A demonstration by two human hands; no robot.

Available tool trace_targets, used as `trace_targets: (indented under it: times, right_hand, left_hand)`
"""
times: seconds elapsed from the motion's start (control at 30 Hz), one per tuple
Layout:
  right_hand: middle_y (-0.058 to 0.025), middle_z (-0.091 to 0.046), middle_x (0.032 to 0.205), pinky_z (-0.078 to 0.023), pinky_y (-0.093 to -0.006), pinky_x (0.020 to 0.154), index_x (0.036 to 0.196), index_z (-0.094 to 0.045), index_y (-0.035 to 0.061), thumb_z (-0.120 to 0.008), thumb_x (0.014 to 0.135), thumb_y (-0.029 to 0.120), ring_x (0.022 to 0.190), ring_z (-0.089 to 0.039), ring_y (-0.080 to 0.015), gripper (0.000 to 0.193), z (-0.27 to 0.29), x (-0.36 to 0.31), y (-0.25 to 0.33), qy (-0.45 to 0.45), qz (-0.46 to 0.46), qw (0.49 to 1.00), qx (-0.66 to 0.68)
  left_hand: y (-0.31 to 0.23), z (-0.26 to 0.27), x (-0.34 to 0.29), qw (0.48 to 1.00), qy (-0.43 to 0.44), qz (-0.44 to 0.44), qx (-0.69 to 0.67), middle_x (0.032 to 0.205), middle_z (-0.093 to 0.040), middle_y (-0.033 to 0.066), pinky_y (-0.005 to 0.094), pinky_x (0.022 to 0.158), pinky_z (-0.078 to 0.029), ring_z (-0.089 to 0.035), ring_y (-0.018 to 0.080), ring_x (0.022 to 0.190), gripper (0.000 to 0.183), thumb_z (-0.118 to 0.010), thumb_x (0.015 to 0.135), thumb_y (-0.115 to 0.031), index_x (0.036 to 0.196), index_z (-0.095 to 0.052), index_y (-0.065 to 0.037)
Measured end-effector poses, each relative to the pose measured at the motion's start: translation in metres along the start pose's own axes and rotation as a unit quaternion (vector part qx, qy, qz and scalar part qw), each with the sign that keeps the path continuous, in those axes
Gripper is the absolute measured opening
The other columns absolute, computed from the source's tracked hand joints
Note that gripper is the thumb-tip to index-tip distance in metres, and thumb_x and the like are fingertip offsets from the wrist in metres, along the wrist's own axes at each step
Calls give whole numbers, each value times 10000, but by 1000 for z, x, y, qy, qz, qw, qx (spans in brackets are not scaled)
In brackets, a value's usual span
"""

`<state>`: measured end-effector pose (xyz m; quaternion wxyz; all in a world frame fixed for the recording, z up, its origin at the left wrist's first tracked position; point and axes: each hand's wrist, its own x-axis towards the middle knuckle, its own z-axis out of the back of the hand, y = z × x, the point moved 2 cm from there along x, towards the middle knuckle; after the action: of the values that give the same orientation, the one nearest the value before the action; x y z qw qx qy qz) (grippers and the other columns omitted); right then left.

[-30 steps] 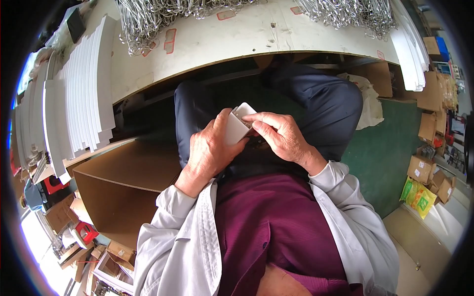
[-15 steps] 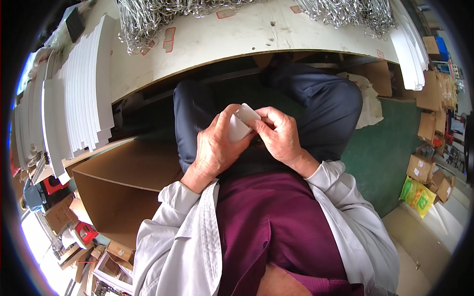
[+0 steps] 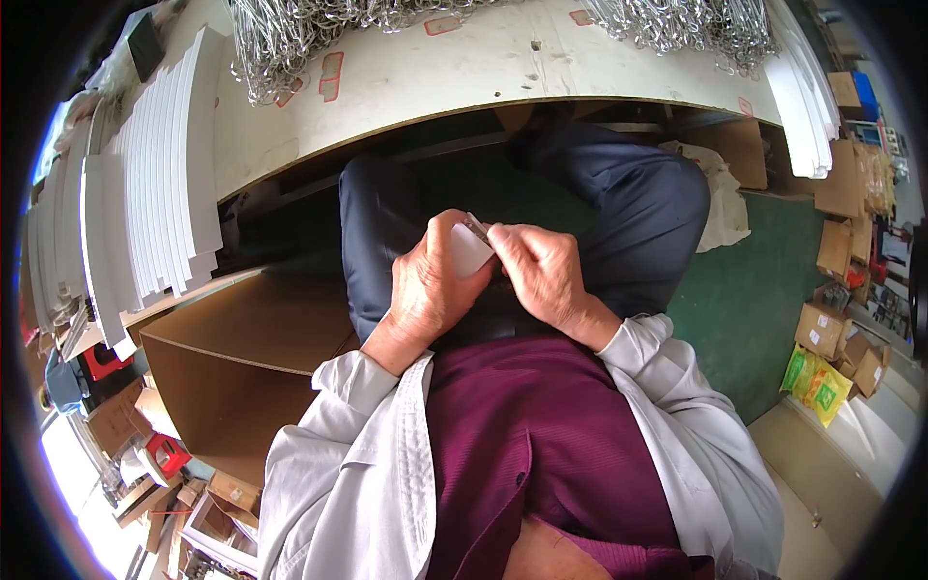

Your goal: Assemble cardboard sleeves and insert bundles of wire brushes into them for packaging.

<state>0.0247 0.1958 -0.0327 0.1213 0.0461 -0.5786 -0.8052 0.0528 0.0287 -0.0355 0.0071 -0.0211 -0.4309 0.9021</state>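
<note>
Head view: near the centre of the frame, a small, white, box-like piece with rounded corners (image 3: 468,253) sits in the left hand (image 3: 425,285), whose grip is closed around its left and lower sides. At the piece's right edge the right hand (image 3: 546,275) has thumb and fingers drawn narrow, touching it beside a thin grey-brown strip (image 3: 476,228); whether that grip pinches a separate part, I cannot tell.

Both hands are above the lap, between dark navy trouser legs (image 3: 375,217), well short of the white-topped bench (image 3: 416,87) across the top of the frame. A slip would likely drop the piece onto the lap or the green floor (image 3: 739,300); the smooth-looking faces and lack of support below would be the cause. Pressing too hard from the right could tilt it out of the left fingers, or shift anything loose inside, though its inside is mostly hidden.
</note>
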Motion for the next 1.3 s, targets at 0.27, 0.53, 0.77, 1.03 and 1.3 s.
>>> trace_targets:
  times: [0.27,0.53,0.77,1.03,1.3]
  right_hand:
    - [-41,-718,747,-546,-250,667,871,-705,-14,-744,953,102,721,-664,-64,147,-12,3,-9,12,-149,978,147]
    - [-42,-728,787,-546,-243,640,883,-698,7,-784,911,93,718,-663,-61,124,-12,1,-17,10,-209,963,172]
    - [-26,-696,714,-455,-207,483,872,-700,4,-779,921,114,565,-575,-25,144,-11,1,-21,10,-233,954,190]
    - [-43,-695,709,-452,-220,423,856,-695,-3,-781,909,126,507,-577,-50,164,-11,-1,-25,17,-261,942,213]
    - [-55,-701,724,-460,-224,421,847,-691,-1,-774,912,120,511,-585,-58,160,-12,-3,-29,20,-266,936,231]
  left_hand:
    - [0,-5,-1,998,-6,-16,55,997,-719,169,454,686,-606,-739,361,861,622,-872,751,-182,1243,-504,-87]
    - [5,-10,-5,997,-29,-40,58,1023,-724,207,474,740,-618,-734,411,887,630,-879,746,-195,1264,-554,-41]
    - [9,-15,-7,997,-46,-42,54,1028,-724,185,457,752,-622,-737,389,885,579,-886,732,-194,1215,-607,-36]
    - [12,-17,-10,997,-41,-47,45,1012,-727,191,439,742,-627,-743,379,886,559,-893,729,-185,1191,-617,-32]
    - [10,-16,-11,998,-45,-39,16,972,-734,202,435,745,-630,-749,383,871,545,-893,731,-181,1175,-617,-29]
